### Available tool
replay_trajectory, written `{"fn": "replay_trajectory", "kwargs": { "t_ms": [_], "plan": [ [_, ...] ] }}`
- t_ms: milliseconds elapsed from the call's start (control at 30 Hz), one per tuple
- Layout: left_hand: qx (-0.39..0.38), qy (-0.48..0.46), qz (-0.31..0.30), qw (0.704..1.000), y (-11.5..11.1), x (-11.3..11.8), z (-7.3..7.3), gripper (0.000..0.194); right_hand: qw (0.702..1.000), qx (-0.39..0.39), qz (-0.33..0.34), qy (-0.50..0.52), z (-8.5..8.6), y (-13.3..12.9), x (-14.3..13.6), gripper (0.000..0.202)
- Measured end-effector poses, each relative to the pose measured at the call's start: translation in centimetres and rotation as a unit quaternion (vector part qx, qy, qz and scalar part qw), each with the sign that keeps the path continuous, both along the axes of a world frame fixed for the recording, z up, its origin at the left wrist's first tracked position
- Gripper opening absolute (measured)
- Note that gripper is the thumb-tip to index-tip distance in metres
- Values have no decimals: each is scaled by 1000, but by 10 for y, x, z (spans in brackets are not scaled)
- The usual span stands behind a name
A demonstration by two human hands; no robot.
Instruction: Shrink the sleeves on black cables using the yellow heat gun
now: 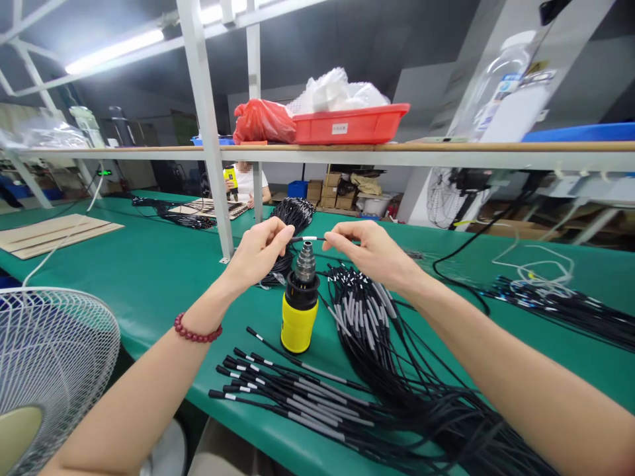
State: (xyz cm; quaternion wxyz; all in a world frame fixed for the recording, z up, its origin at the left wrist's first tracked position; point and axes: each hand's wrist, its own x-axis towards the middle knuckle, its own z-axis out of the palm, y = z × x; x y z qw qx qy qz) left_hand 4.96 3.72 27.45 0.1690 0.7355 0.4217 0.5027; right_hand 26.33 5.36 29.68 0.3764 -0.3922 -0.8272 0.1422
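A thin black cable (309, 238) with a white sleeve is stretched level between my hands, just above the nozzle of a yellow and black heat gun (299, 322) standing upright. My left hand (262, 252) pinches the cable's left end between thumb and fingertips. On the other side my right hand (368, 251) is closed on the cable, right of the white sleeve. Below my right forearm lies a bundle of black cables (362, 311) with grey and white sleeves. Nearer the table's front edge, more sleeved cables (297, 390) are spread with their ends pointing left.
A white fan (54, 357) stands at the lower left. Over the green table (163, 284) runs a shelf (446, 153) with a red bin (352, 125). A post (206, 132) rises left of my hands. Across the table, a person (253, 185) holds another yellow heat gun.
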Motion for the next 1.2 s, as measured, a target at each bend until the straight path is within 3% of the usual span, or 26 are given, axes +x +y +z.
{"fn": "replay_trajectory", "kwargs": {
  "t_ms": [167, 300, 500, 633, 967, 1200],
  "plan": [
    [-2, 44, -16, 999, -27, -3, 4, 21, 999, -2, 32, 1, -1, -16, 1, 41],
    [-8, 59, -13, 998, -36, -7, 1, 26, 997, -10, 71, 7, -2, -24, -1, 37],
    [-10, 84, 4, 996, -35, -7, 0, 42, 997, -9, 72, -11, 0, -31, 0, 36],
    [-50, 82, 6, 995, -37, -5, 0, 55, 997, -13, 68, -30, 1, -35, 1, 38],
    [-42, 46, -46, 997, -34, -9, -4, 39, 997, 1, 68, -20, 1, -30, 0, 38],
    [-30, 30, -40, 998, -23, -5, 0, 48, 999, 14, 41, -1, -1, -16, -3, 37]
  ]
}}
